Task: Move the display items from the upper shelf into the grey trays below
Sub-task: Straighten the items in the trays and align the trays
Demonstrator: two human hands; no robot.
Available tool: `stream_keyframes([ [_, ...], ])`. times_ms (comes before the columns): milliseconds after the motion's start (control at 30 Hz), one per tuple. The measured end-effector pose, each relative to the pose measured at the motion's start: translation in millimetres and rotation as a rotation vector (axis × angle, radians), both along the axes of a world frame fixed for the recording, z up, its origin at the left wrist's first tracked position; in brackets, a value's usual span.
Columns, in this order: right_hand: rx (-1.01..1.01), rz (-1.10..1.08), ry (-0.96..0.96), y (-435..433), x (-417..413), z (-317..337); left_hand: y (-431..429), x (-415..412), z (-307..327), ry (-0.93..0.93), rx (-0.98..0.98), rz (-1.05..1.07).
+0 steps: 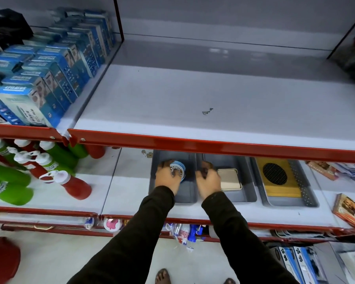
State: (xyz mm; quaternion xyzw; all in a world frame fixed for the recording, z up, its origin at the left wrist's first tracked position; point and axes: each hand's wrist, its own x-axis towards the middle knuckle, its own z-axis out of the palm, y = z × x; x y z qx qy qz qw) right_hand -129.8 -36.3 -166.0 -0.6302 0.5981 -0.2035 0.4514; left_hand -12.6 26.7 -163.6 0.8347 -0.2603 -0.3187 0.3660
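Note:
Three grey trays stand side by side on the lower shelf. Inside the left tray (pixel 190 193), my left hand (pixel 166 179) grips a round blue item with a white perforated lid (pixel 178 167). My right hand (pixel 208 182) is over the middle tray (pixel 248 196), fingers closed around a small dark item (pixel 205 169) that is mostly hidden. A beige square box (pixel 229 179) lies in the middle tray beside that hand. The right tray (pixel 291 202) holds a yellow board with a black oval grid (pixel 275 174). The upper shelf (pixel 213 95) above the trays is bare white.
The upper shelf's red front edge (pixel 213 143) overhangs the trays. Blue boxes (pixel 49 74) fill the upper left bay. Green and red bottles (pixel 39 171) stand left of the trays. Printed packets (pixel 348 210) lie to the right. More packaged goods hang below.

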Motion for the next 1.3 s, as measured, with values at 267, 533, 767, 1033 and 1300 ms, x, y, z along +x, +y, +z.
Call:
stream_keyframes([
  [267, -0.114, 0.146, 0.427, -56.7, -95.6, -2.6, -51.3, -84.7, 5.4, -0.294, 0.063, -0.539],
  [533, 0.016, 0.468, 0.579, -80.8, -124.7, -26.6, -78.6, -141.0, -30.0, -0.262, 0.398, -0.703],
  [767, 0.118, 0.287, 0.381, -85.0, -128.7, -39.3, -92.1, -156.0, -34.2, 0.127, 0.368, -0.33],
  [1033, 0.229, 0.229, 0.309, -101.9, -122.5, -42.4, -110.2, -147.9, -39.7, 0.47, 0.254, 0.088],
  [1300, 0.248, 0.281, 0.294, -101.9, -128.2, -44.3, -113.0, -140.6, -40.1, 0.48, 0.256, 0.064],
])
